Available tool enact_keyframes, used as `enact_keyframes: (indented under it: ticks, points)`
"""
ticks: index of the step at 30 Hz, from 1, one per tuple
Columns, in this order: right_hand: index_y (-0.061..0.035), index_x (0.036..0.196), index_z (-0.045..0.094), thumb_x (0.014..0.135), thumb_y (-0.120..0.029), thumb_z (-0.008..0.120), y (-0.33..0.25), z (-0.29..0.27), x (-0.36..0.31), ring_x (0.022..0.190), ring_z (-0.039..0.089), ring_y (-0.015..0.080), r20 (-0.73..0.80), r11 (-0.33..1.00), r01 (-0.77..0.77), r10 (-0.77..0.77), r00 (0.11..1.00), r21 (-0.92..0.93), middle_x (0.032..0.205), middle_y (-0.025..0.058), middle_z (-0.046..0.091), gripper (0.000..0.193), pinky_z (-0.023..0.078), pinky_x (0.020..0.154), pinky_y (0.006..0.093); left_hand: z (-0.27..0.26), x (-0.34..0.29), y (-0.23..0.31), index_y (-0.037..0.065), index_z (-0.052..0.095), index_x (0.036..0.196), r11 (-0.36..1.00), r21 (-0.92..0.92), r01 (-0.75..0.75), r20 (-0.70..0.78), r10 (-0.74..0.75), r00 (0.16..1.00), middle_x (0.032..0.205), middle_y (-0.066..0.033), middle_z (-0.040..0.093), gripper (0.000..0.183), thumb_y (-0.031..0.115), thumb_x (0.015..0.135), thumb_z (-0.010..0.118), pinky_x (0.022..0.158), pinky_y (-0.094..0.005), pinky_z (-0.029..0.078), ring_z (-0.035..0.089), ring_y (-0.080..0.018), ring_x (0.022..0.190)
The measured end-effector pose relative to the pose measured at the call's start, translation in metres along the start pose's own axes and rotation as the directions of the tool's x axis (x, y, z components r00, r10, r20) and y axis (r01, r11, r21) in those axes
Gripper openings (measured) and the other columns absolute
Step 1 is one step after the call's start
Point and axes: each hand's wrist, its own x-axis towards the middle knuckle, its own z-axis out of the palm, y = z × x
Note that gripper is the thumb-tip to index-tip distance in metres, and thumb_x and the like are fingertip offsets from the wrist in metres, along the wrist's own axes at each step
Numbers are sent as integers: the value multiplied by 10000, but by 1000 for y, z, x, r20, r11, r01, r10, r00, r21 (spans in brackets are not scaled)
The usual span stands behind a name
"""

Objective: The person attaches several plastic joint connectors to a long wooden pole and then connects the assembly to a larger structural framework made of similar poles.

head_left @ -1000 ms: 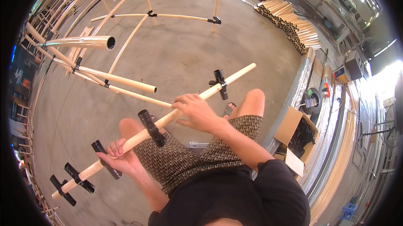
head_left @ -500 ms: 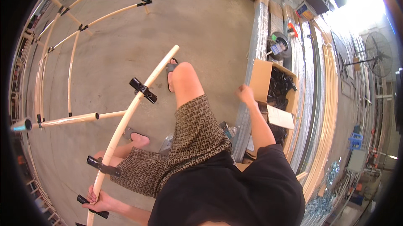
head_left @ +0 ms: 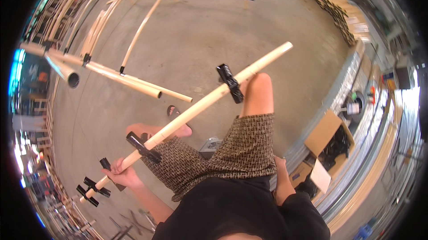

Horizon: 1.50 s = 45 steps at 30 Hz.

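A long cream pipe (head_left: 189, 113) slants across my lap from lower left to upper right. Around its lower part my left hand (head_left: 123, 174) is closed, close to a black pipe joint (head_left: 106, 164). Another black joint (head_left: 142, 147) sits further up, over my thigh, and one more black joint (head_left: 229, 83) is near the far end by my knee. At the near end several joints are bunched, among them a crossed one (head_left: 97, 186). My right hand (head_left: 280, 163) hangs low beside my right thigh; its fingers are mostly hidden.
An open cardboard box (head_left: 323, 133) of black joints stands at right, beside long wrapped bars (head_left: 335, 90). A frame of cream pipes (head_left: 141, 35) with black joints stands ahead at left, one pipe end (head_left: 154, 93) jutting toward me. Stacked pipes (head_left: 332, 10) lie far right.
My view has turned left. The pipe now lies flatter across my legs, its far end swung right. My right hand has drawn back from beside the box to my thigh.
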Motion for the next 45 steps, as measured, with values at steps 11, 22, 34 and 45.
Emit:
enact_keyframes:
  ticks: [11,22,34,45]
  points:
    - [146,1150,476,698,-385,752,-268,82,76,1070,628,478,126,550,570,-644,755,-611,1092,350,645,750,513,905,488,-26,-28,5,153,336,602,990,-123,-70,-41,65,997,513,44,305,557,442,958,652,481,-233,331,291,-89,446]
    - [99,1261,458,705,-543,802,-413,184,102,1151,603,465,373,278,611,-587,719,-741,1207,341,610,916,503,960,488,-37,-81,26,146,333,594,946,-175,-273,-135,251,958,506,40,296,582,485,955,640,461,-243,322,287,-99,429]
    - [38,1206,593,842,-408,702,-422,170,167,929,687,377,528,185,643,-427,734,-743,1076,270,682,586,535,836,441,-70,-103,30,153,322,592,882,-273,-385,-221,332,917,515,43,280,588,495,961,627,472,-241,307,279,-96,445]
    - [-2,1237,620,867,-134,750,-510,200,-334,881,683,163,736,-149,976,-642,-216,156,955,87,689,414,529,787,287,-91,-112,37,170,305,582,823,-332,-461,-216,409,887,488,59,228,608,549,956,600,457,-234,298,248,-79,429]
